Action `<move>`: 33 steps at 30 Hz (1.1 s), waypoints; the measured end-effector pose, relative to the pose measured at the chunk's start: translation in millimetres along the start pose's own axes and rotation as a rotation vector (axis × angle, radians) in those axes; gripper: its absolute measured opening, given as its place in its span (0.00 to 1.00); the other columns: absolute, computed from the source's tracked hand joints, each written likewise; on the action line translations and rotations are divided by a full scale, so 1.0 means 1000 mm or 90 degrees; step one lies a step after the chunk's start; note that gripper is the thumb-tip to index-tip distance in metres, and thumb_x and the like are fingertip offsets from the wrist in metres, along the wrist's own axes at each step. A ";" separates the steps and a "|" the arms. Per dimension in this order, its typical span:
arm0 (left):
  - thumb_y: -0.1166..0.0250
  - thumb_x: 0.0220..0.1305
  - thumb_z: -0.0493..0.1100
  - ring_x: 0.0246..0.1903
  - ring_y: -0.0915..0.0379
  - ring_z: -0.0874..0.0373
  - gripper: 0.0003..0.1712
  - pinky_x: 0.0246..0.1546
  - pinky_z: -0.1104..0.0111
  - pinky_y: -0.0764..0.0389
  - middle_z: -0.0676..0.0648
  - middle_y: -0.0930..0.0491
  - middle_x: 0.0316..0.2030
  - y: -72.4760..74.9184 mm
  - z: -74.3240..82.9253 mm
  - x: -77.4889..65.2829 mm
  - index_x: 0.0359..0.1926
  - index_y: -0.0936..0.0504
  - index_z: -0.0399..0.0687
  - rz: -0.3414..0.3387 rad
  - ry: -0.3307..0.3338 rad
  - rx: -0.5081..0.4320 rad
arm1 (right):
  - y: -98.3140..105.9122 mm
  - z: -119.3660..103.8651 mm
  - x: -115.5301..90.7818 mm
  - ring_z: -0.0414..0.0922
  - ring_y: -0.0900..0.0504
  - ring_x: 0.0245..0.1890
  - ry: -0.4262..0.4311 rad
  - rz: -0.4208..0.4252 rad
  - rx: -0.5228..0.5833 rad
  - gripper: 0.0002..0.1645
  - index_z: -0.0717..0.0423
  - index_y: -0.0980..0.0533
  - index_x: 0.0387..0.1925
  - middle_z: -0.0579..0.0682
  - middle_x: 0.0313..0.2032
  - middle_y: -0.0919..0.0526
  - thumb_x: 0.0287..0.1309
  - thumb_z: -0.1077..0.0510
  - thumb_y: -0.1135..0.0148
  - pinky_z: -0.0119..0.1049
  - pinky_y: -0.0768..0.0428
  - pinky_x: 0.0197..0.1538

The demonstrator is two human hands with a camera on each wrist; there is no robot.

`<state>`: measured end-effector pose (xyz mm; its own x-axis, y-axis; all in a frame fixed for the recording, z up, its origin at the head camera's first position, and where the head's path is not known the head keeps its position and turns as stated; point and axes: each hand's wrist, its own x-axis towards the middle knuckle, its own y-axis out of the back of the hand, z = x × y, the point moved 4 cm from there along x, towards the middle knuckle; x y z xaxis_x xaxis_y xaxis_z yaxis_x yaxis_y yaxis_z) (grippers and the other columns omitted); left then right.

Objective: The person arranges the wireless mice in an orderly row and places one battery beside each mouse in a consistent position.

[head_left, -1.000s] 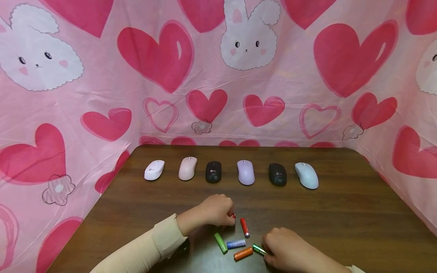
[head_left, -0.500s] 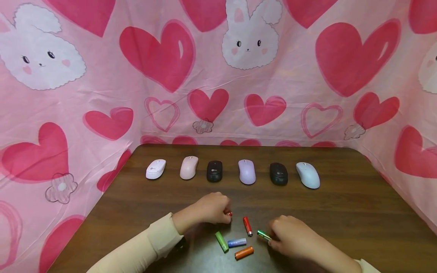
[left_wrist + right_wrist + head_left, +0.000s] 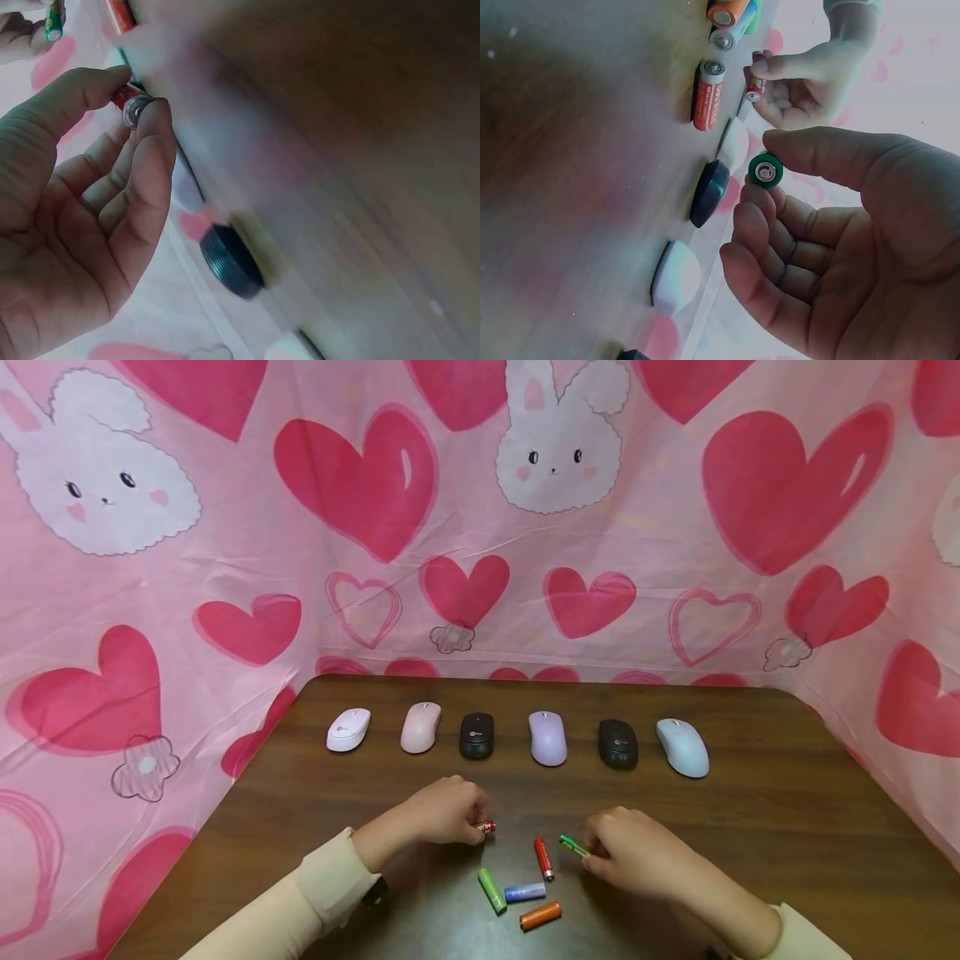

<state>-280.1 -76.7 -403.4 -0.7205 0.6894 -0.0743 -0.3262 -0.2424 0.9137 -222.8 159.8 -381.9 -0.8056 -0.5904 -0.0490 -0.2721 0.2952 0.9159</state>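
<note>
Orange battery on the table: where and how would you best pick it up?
I'd probably pinch the orange battery across its round sides, near the right end, from above: it lies flat, roughly sideways, and the blue battery sits close beyond its left half.

1. White lettering is running along the loose red battery (image 3: 708, 99), blurring past reading.
2. Pale print is showing on the held red battery (image 3: 487, 827), also unreadable.
3. Tiny logos are marking the white mouse (image 3: 348, 730), left black mouse (image 3: 477, 739) and right black mouse (image 3: 618, 747), appearing too small to read.
</note>
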 end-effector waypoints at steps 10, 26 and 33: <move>0.27 0.51 0.38 0.21 0.32 0.67 0.08 0.23 0.71 0.28 0.61 0.25 0.18 0.010 -0.032 -0.019 0.24 0.19 0.53 0.032 -0.002 -0.080 | 0.003 0.001 0.025 0.36 0.33 0.22 0.015 0.010 0.009 0.09 0.48 0.24 0.24 0.37 0.21 0.30 0.53 0.58 0.29 0.32 0.31 0.25; 0.27 0.54 0.37 0.21 0.27 0.61 0.05 0.22 0.66 0.22 0.55 0.20 0.22 0.027 -0.083 -0.052 0.31 0.15 0.51 0.057 0.047 -0.265 | -0.001 0.004 0.064 0.36 0.32 0.19 0.034 0.050 0.003 0.09 0.49 0.23 0.24 0.37 0.18 0.29 0.52 0.58 0.28 0.31 0.30 0.23; 0.28 0.54 0.36 0.21 0.29 0.60 0.05 0.22 0.68 0.24 0.51 0.21 0.23 0.033 -0.109 -0.064 0.33 0.15 0.45 0.073 0.070 -0.307 | -0.004 0.003 0.076 0.36 0.32 0.19 0.044 0.049 0.001 0.09 0.48 0.23 0.23 0.37 0.18 0.29 0.53 0.57 0.28 0.31 0.31 0.23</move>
<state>-311.1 -203.4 -411.8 -0.8199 0.5704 -0.0493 -0.4679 -0.6179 0.6319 -284.6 115.9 -390.3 -0.7861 -0.6161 0.0496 -0.2109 0.3428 0.9154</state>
